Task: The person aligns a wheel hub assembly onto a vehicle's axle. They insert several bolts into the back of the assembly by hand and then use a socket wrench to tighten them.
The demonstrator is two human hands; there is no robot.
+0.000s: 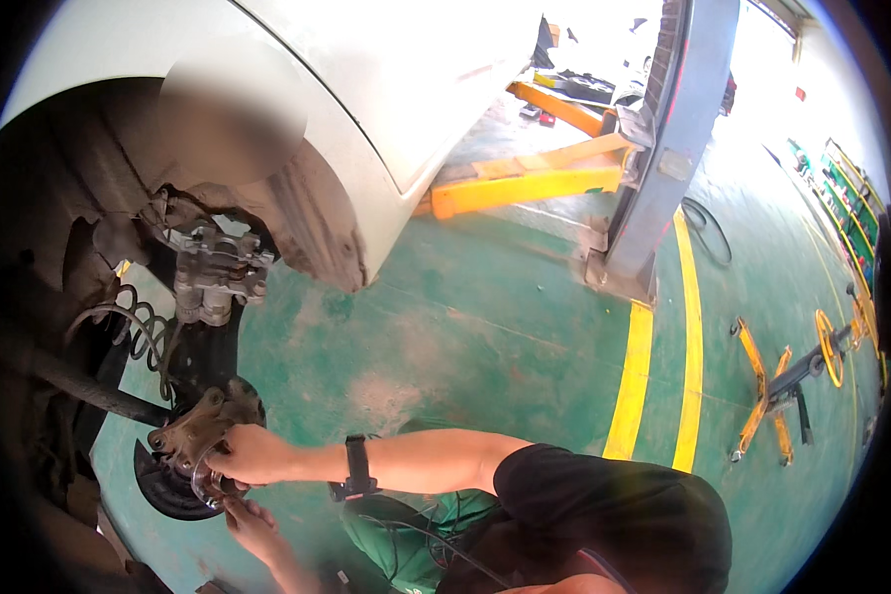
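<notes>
My right hand, with a black band on its wrist, reaches across from the right. Its fingers are closed on a shiny round metal ring at the wheel hub. Just below, my left hand has curled fingers, with its fingertips at the ring's lower edge; their exact hold is partly hidden. Behind the ring sits a rusty steering knuckle, with a black curved dust shield beside it. A drive shaft runs into the knuckle from the left. Higher up, a brake caliper hangs in the wheel arch.
A coiled cable dangles near the caliper. Overhead is the white car body. A yellow lift arm joins a grey lift post. Farther right, a yellow-legged stand rests on the green floor; shelving lines the wall.
</notes>
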